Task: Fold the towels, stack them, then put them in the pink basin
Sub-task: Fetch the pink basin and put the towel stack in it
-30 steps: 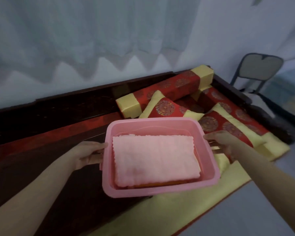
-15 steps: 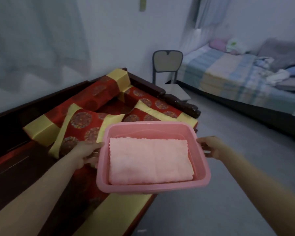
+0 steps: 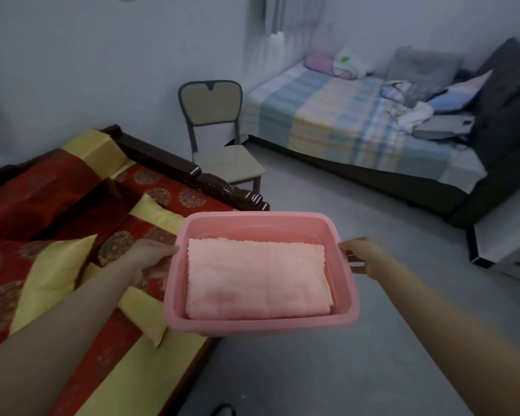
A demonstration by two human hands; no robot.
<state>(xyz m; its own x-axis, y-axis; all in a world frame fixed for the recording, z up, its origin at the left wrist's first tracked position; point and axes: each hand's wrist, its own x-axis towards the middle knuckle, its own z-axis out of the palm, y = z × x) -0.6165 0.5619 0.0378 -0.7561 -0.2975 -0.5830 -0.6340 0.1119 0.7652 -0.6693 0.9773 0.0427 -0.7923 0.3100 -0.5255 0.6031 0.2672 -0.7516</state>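
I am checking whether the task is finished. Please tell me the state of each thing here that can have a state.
pink basin: held up in the air by both hands.
towels: folded, lying flat inside the basin.
left hand: grips the basin's left rim.
right hand: grips the basin's right rim.
chair: upright on the floor.

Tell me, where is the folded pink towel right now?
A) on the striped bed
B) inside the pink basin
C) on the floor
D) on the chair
B: the towel lies flat inside the pink basin, which the left hand and right hand hold by its sides.
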